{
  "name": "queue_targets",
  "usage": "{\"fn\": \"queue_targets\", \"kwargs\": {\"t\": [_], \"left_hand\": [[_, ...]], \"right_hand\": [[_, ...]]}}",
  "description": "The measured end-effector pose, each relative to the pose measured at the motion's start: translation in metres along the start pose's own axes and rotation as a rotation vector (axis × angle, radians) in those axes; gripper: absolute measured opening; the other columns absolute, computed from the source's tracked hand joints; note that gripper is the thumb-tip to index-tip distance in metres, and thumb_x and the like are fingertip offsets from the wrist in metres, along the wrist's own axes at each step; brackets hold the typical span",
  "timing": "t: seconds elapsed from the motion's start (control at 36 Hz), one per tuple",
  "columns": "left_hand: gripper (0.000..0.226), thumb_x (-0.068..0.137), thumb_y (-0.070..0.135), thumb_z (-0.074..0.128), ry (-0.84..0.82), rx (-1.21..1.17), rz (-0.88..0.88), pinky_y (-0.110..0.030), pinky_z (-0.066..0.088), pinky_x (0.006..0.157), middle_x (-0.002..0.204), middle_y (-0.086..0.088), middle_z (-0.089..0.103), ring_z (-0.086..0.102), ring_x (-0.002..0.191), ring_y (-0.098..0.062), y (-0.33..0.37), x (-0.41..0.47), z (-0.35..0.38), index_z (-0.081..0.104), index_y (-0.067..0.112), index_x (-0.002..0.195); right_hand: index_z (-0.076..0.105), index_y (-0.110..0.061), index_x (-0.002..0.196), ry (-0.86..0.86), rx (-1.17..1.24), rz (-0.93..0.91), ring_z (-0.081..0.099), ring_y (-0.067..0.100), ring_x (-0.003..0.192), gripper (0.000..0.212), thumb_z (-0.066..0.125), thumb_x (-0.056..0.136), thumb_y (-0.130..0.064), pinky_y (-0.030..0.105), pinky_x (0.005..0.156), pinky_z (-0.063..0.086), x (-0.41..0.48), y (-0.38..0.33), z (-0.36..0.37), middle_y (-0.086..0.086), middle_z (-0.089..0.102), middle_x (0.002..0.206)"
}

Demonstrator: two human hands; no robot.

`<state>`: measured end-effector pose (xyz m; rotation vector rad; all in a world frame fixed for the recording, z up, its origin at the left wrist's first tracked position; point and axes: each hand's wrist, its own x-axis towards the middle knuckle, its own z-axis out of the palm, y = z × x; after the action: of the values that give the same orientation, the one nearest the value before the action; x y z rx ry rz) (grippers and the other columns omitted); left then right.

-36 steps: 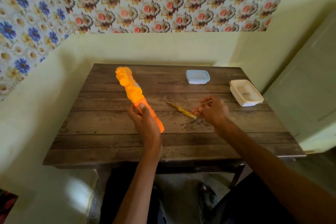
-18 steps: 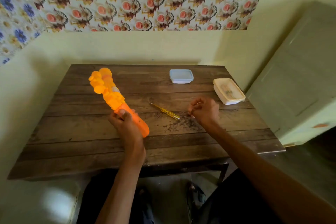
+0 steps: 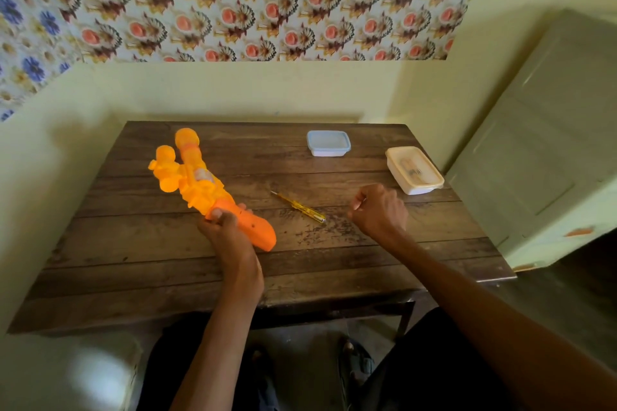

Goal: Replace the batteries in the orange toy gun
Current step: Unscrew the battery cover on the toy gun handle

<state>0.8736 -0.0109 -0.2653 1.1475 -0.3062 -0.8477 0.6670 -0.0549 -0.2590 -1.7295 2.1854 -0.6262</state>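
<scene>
The orange toy gun slants over the dark plank surface. The fingers of the left hand are wrapped round its grip. Its knobbly front end points away from them toward the far wall, and its butt juts out just to their right. Whether it touches the planks cannot be told.

The right hand has its fingers curled inward in a loose fist; whether they pinch something small cannot be told. Between the two hands a yellow screwdriver lies flat on the surface, apart from both, its tip at a patch of dark specks.

Beyond the right fingers sits a cream box, its contents too blurred to tell. Farther back and to its left is a blue-lidded box.

The surface fills a corner of pale yellow wall, with flowered wallpaper above. A pale green cabinet stands to the right.
</scene>
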Motion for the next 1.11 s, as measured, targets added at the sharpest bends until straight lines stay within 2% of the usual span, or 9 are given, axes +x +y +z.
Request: {"fn": "queue_targets", "kwargs": {"t": [0.06,0.19,0.42,0.58,0.72,0.81,0.89,1.0,1.11], "left_hand": [[0.020,0.104,0.017,0.034,0.008,-0.029,-0.035,-0.027,0.047,0.069,0.094,0.005,0.057,0.059,0.083,-0.010,0.000,0.001,0.001,0.038,0.019,0.124],[0.036,0.105,0.023,0.033,0.015,-0.107,-0.131,-0.032,0.049,0.074,0.093,-0.001,0.060,0.061,0.080,-0.013,-0.001,0.007,-0.003,0.034,0.018,0.141],[0.038,0.104,0.035,0.034,-0.007,-0.001,-0.133,-0.042,0.045,0.095,0.102,0.001,0.061,0.061,0.093,-0.014,-0.005,0.009,-0.006,0.033,0.023,0.141],[0.035,0.105,0.029,0.033,0.008,-0.016,-0.144,-0.042,0.043,0.094,0.094,0.003,0.061,0.059,0.091,-0.014,0.000,0.005,-0.003,0.033,0.023,0.139],[0.031,0.106,0.028,0.032,0.009,-0.031,-0.146,-0.044,0.043,0.095,0.091,0.002,0.060,0.059,0.086,-0.012,0.001,0.003,-0.002,0.033,0.024,0.136],[0.022,0.106,0.029,0.031,0.004,-0.035,-0.139,-0.043,0.043,0.094,0.091,0.002,0.060,0.058,0.086,-0.013,0.001,0.002,-0.003,0.034,0.027,0.127],[0.023,0.105,0.032,0.031,0.002,-0.025,-0.141,-0.041,0.043,0.091,0.093,0.003,0.060,0.058,0.090,-0.015,-0.001,0.002,-0.004,0.034,0.028,0.128],[0.034,0.105,0.032,0.030,-0.007,-0.023,-0.137,-0.039,0.043,0.091,0.096,0.001,0.060,0.058,0.087,-0.013,-0.001,0.002,-0.006,0.034,0.021,0.137],[0.036,0.105,0.033,0.030,0.000,-0.017,-0.133,-0.036,0.042,0.084,0.105,-0.006,0.061,0.059,0.092,-0.017,0.000,0.003,-0.007,0.035,0.019,0.138]], "right_hand": [[0.065,-0.024,0.074,0.015,0.022,-0.034,0.063,0.013,0.077,0.012,0.077,0.074,-0.025,0.033,0.071,0.056,-0.002,0.002,0.001,-0.008,0.065,0.078],[0.064,-0.023,0.066,0.051,0.123,-0.082,0.062,0.004,0.068,0.023,0.086,0.066,-0.020,0.031,0.066,0.056,-0.008,0.008,0.000,-0.011,0.065,0.067],[0.065,-0.023,0.063,0.046,0.162,-0.129,0.062,-0.001,0.063,0.023,0.087,0.066,-0.016,0.024,0.065,0.054,-0.010,0.011,-0.002,-0.012,0.066,0.063],[0.062,-0.024,0.064,-0.014,0.159,-0.119,0.061,-0.001,0.063,0.024,0.083,0.071,-0.015,0.020,0.065,0.052,-0.008,0.008,-0.007,-0.013,0.063,0.063],[0.070,-0.019,0.073,-0.105,0.219,0.003,0.066,0.008,0.075,0.010,0.077,0.079,-0.015,0.030,0.078,0.057,0.003,0.012,-0.010,-0.005,0.070,0.075],[0.072,-0.017,0.078,-0.076,0.211,0.022,0.064,0.009,0.077,0.008,0.071,0.084,-0.013,0.027,0.073,0.053,0.008,0.010,-0.014,-0.002,0.071,0.080],[0.072,-0.021,0.080,-0.029,0.194,-0.022,0.061,0.004,0.072,0.008,0.068,0.086,-0.015,0.020,0.064,0.047,0.008,0.005,-0.015,-0.004,0.071,0.080],[0.072,-0.022,0.082,-0.094,0.177,-0.162,0.062,0.003,0.075,0.004,0.070,0.085,-0.021,0.019,0.067,0.049,0.004,-0.015,-0.008,-0.009,0.070,0.079],[0.071,-0.017,0.085,-0.103,0.127,-0.271,0.061,0.002,0.072,0.010,0.065,0.086,-0.009,0.017,0.062,0.050,0.003,-0.030,0.006,-0.005,0.071,0.084]]}}
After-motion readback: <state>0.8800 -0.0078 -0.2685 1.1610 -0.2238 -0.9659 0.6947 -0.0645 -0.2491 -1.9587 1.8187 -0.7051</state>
